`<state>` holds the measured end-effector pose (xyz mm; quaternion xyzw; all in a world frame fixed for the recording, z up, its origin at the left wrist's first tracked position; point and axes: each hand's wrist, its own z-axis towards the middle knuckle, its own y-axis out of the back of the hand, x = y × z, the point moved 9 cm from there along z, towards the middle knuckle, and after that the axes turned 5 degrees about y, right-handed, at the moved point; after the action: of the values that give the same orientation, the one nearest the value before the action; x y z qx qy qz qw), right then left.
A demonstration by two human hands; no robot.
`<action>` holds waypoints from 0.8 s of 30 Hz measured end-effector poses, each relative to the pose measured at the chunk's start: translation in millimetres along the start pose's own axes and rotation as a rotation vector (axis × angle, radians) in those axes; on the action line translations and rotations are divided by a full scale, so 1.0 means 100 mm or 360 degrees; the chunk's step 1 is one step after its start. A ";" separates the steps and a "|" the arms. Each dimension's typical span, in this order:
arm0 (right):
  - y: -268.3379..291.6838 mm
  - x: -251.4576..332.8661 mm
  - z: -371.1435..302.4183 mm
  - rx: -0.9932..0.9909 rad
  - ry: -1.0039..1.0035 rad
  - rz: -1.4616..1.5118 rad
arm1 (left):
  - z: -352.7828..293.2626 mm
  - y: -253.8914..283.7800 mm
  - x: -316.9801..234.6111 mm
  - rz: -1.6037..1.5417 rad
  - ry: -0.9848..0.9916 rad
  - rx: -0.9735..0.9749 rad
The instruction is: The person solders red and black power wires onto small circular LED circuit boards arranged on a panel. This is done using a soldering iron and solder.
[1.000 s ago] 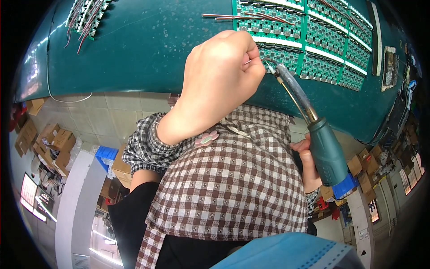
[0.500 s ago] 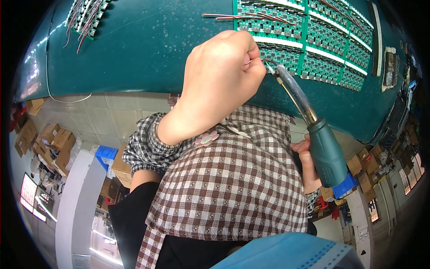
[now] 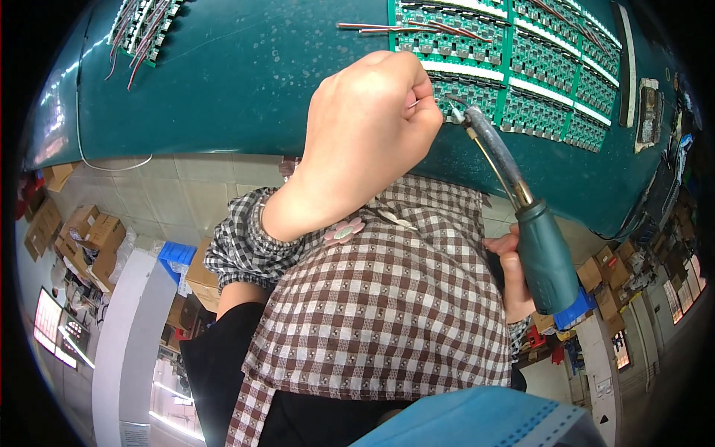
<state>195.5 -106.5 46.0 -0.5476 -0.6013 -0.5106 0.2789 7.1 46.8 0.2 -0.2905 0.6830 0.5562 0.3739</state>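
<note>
My left hand (image 3: 372, 112) is closed in a pinch at the near left corner of a panel of green circuit boards (image 3: 540, 112). A thin wire (image 3: 456, 98) runs from its fingertips toward the board edge. My right hand (image 3: 514, 279) is wrapped round the green handle of a soldering iron (image 3: 547, 257), and most of its fingers are hidden behind it. The iron's metal shaft slants up and left, its tip close to the wire and the board's near edge. Whether the tip touches cannot be made out.
Red, black and white wires (image 3: 439, 28) lie across the panel's upper left. Another stack of wired boards (image 3: 145, 30) sits at the far left of the green mat (image 3: 223, 89). Right of the panel are a long strip (image 3: 627, 67) and a small metal-edged holder (image 3: 649, 115).
The soldering iron has shifted slightly to the right, and its tip stands a little farther from my left fingertips. My left hand keeps its place and its pinch.
</note>
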 end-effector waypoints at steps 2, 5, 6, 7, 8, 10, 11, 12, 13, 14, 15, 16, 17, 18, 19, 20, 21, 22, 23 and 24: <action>0.00 0.03 0.01 0.0027 0.0050 -0.0005 | 0.00 0.00 0.01 0.0003 -0.0012 -0.0009; -0.02 0.02 0.00 0.0019 0.0030 0.0025 | -0.01 0.01 0.01 -0.0003 -0.0017 -0.0013; -0.02 0.02 0.00 0.0020 0.0030 0.0026 | -0.01 0.01 0.01 -0.0001 -0.0017 -0.0013; -0.02 0.02 0.00 0.0030 0.0022 0.0039 | -0.01 0.01 0.01 0.0000 -0.0018 -0.0012; -0.02 0.02 0.01 0.0042 0.0014 0.0052 | -0.01 0.00 0.01 0.0002 -0.0019 -0.0012; -0.02 0.04 0.01 0.0056 -0.0003 0.0049 | -0.01 0.01 0.00 0.0006 -0.0013 -0.0007; -0.03 0.03 0.01 0.0070 -0.0019 0.0046 | -0.01 0.01 0.00 0.0011 -0.0006 -0.0002; -0.03 0.03 0.01 0.0070 -0.0019 0.0047 | -0.01 0.01 0.01 0.0011 -0.0007 -0.0001; -0.02 0.02 0.00 0.0052 -0.0019 0.0047 | -0.02 0.01 0.01 0.0034 -0.0008 -0.0001; -0.01 0.02 -0.01 0.0035 -0.0020 0.0047 | -0.02 0.01 0.01 0.0058 -0.0010 -0.0001; 0.00 0.02 -0.02 0.0034 -0.0019 0.0047 | -0.03 0.01 0.00 0.0058 -0.0011 -0.0001; 0.00 0.02 -0.03 0.0047 -0.0042 0.0018 | -0.04 0.01 0.00 0.0063 -0.0007 -0.0009; 0.00 0.00 -0.03 0.0059 -0.0066 -0.0011 | -0.04 0.01 -0.01 0.0068 -0.0002 -0.0018; 0.00 0.01 -0.04 0.0058 -0.0064 -0.0010 | -0.05 0.00 0.00 0.0069 -0.0004 -0.0018; -0.01 0.00 -0.04 0.0037 -0.0070 0.0018 | -0.05 0.00 0.01 0.0043 -0.0012 -0.0043; -0.01 0.00 -0.04 0.0016 -0.0076 0.0046 | -0.06 0.00 0.02 0.0018 -0.0019 -0.0069; -0.01 -0.01 -0.04 0.0017 -0.0078 0.0046 | -0.06 -0.01 0.02 0.0018 -0.0017 -0.0069; -0.01 -0.03 -0.04 0.0044 -0.0109 0.0012 | -0.06 -0.01 0.01 0.0030 -0.0025 -0.0083; -0.01 -0.04 -0.04 0.0072 -0.0141 -0.0021 | -0.06 0.00 0.01 0.0043 -0.0033 -0.0098; -0.01 -0.04 -0.04 0.0072 -0.0141 -0.0021 | -0.06 0.00 0.01 0.0043 -0.0033 -0.0099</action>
<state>194.8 -112.0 43.1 -0.5591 -0.6281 -0.4741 0.2609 5.4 40.9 0.3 -0.2869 0.6653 0.5852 0.3642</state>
